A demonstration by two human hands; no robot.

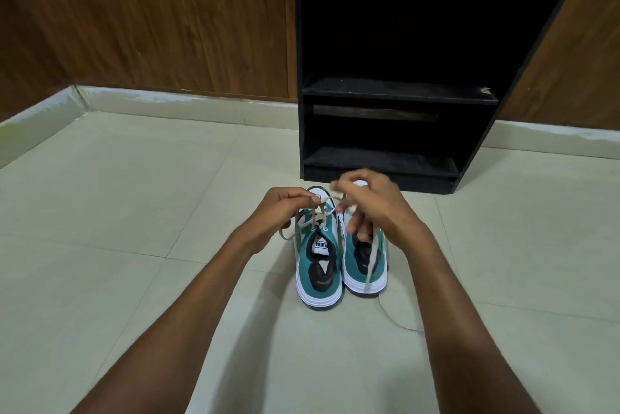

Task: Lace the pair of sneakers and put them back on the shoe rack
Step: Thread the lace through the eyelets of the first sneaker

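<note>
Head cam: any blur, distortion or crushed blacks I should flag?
Head view: right hand motion-blurred at the fingers, left hand sharper; wide-angle bowing tilts the shoe rack sides; rack interior nearly black, detail lost; soft even light, faint shadows under the sneakers.

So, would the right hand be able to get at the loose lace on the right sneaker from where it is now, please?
Probably yes: the right hand hovers directly above the right sneaker, whose loose lace lies uncovered, but it would first have to release the left sneaker's lace.
</note>
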